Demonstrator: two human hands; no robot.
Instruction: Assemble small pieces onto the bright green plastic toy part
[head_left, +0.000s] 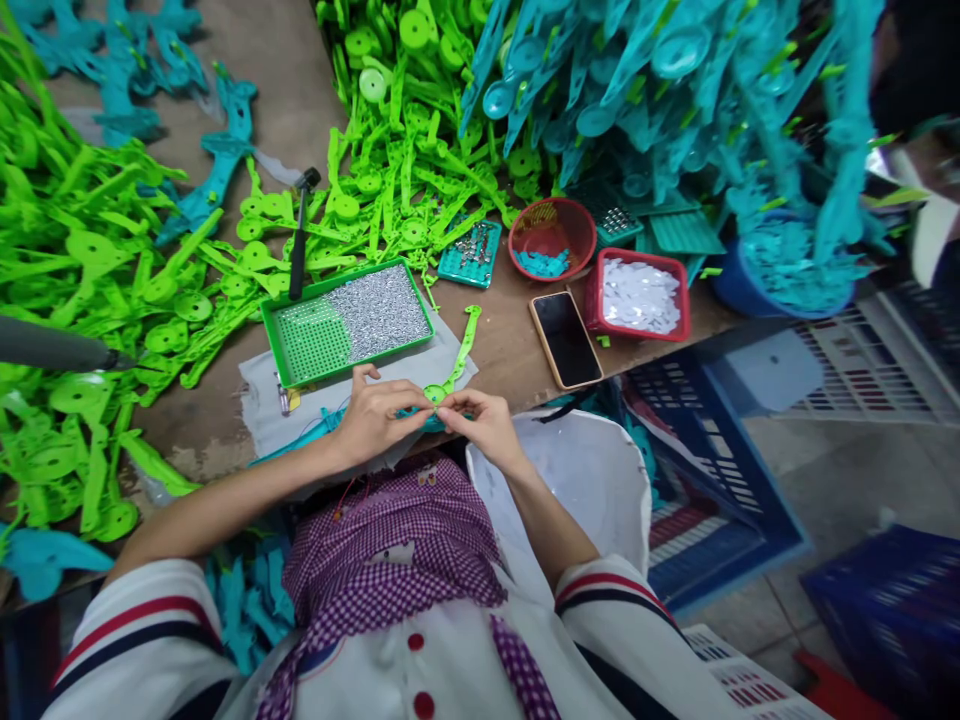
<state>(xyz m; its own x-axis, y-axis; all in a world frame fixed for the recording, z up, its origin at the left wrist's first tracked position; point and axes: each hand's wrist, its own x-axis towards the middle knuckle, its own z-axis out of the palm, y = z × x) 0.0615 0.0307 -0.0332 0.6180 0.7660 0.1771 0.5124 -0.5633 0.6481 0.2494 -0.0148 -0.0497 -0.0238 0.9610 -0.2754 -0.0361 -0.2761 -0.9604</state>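
My left hand (379,412) and my right hand (484,420) meet at the table's front edge, their fingers pinched together. Between the fingertips lies the round end of a bright green plastic piece (463,350), its long arm pointing away from me. Beneath it is a teal plastic piece (319,430), partly covered by my left hand. Any small part in the right fingertips is too small to make out. Just beyond my hands, a green tray (300,375) with a perforated bottom holds many tiny metal pieces (382,310). Grey cloth (259,400) lies under the tray.
A hammer (298,245) leans on the tray's far edge. To the right are a phone (566,340), a red box (679,325) of white pieces and a red bowl (574,220). Green pieces (97,260) and teal pieces (660,90) are heaped around. A screwdriver-like tool (52,345) juts in left.
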